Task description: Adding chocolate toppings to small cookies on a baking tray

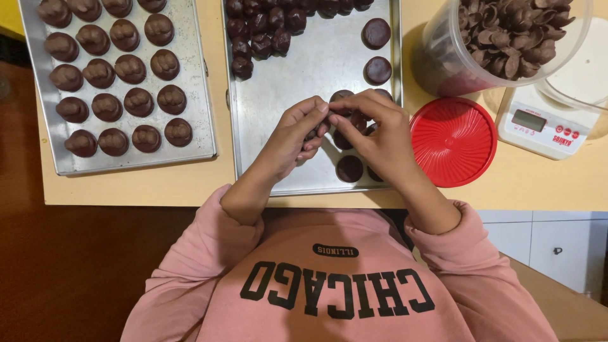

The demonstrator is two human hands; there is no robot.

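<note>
Right now your left hand [292, 140] and right hand [379, 134] meet over the middle tray's [297, 69] near edge, fingertips pinching a dark chocolate piece [313, 133]. Beyond, flat rounds [376, 33] line its right edge; lumpy pieces [259, 28] crowd its far-left corner.

The left hand [292, 136] and right hand [380, 130] meet, fingertips touching, over the near half of a baking tray [297, 76]. Flat discs [376, 33] lie on that tray beyond, under and just nearer than the right hand; a cluster of lumpy pieces [259, 28] sits at its far end. Left of the left hand lies a second tray [196, 76] carrying rows of mounded pieces [114, 69]. Right of the right hand rests a lid [453, 140]; beyond it stands a tub [500, 41] holding flakes, with a kitchen scale [548, 120] further right.
</note>
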